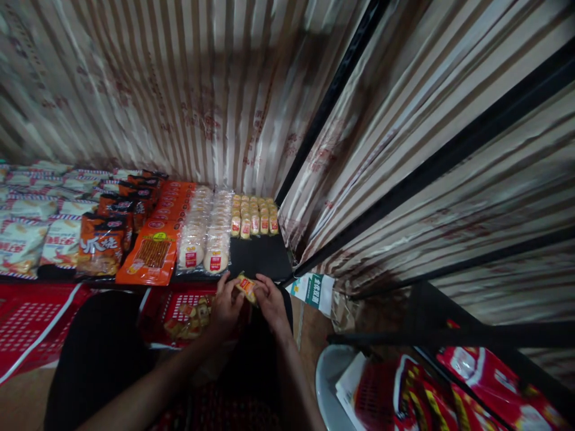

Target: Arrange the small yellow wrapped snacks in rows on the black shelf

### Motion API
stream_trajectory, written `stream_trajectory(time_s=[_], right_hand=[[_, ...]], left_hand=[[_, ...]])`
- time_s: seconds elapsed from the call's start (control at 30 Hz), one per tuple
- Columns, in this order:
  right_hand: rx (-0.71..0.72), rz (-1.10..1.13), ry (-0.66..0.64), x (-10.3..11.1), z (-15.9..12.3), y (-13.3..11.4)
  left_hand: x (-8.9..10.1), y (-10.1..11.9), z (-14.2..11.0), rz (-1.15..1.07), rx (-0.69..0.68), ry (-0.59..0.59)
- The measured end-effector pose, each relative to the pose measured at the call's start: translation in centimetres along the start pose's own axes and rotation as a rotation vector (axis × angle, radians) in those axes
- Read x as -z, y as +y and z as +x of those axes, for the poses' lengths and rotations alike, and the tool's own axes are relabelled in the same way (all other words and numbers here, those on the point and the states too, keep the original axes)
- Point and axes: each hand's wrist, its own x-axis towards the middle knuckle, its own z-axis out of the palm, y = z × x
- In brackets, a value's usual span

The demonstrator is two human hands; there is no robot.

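Observation:
Between both hands I hold a small yellow wrapped snack (pixel 247 287) with a red and white label. My left hand (pixel 227 302) pinches its left end, and my right hand (pixel 269 299) grips its right end. Just beyond them is the front edge of a black shelf (pixel 260 257). Rows of similar small yellow packets (pixel 254 216) stand at its back right. Below my left hand, a red basket (pixel 150 311) holds several loose packets of the same kind (pixel 193 317).
Left along the shelf are clear-wrapped round biscuits (pixel 215 239), orange stick-snack bags (pixel 150 257), dark orange bags (pixel 101 245) and white bags (pixel 60 239). Black metal bars (pixel 404 191) cross the right side before a striped curtain (pixel 202 90). A grey tub (pixel 326 371) stands lower right.

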Motion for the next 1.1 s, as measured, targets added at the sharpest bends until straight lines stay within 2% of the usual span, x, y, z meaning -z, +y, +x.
stream_trajectory(time_s=[0.2, 0.4, 0.7, 0.83, 1.0, 1.1], right_hand=[[0.018, -0.021, -0.129, 0.3, 1.1, -0.8], [0.026, -0.002, -0.224, 1.1, 2.1, -1.6], [-0.020, 0.135, -0.078, 0.6, 3.6, -0.9], [-0.006, 0.174, -0.024, 0.2, 4.3, -0.5], [0.019, 0.249, -0.012, -0.2, 4.5, -0.4], [0.036, 0.250, -0.049, -0.3, 4.2, -0.4]], left_hand=[[0.8, 0.4, 0.1, 0.037, -0.041, -0.029], [0.5, 0.4, 0.8, -0.009, -0.048, -0.057], [-0.3, 0.6, 1.4, -0.005, -0.025, -0.071], [-0.8, 0.7, 1.8, -0.008, 0.036, -0.111], [-1.9, 0.5, 2.5, -0.073, 0.099, -0.111], [-2.2, 0.5, 3.3, -0.153, 0.106, -0.091]])
